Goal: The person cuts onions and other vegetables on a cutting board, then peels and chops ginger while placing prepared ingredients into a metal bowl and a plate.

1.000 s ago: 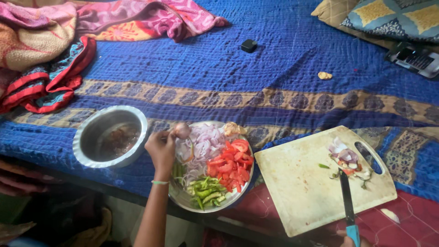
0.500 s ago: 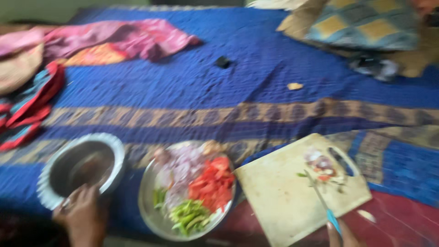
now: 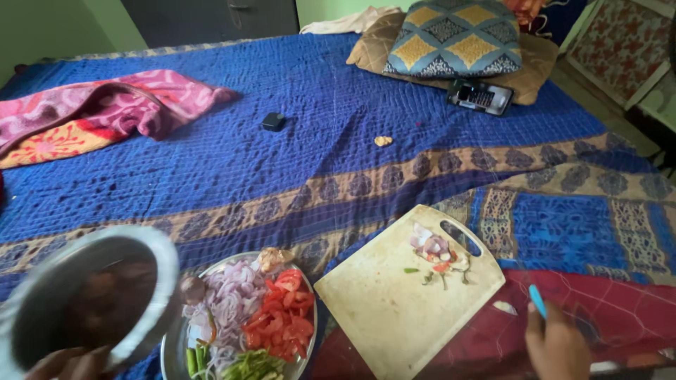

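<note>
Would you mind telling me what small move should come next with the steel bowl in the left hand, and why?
Probably level the steel bowl and set it down on the blue bedspread. The left hand grips only its lower rim, and it tilts toward the plate of chopped vegetables, partly overlapping it.

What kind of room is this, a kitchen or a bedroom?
Probably a bedroom in a home. A blue patterned bedspread covers a bed, with a cushion at its head. A plate of cut vegetables and a cutting board sit on the bed.
</note>
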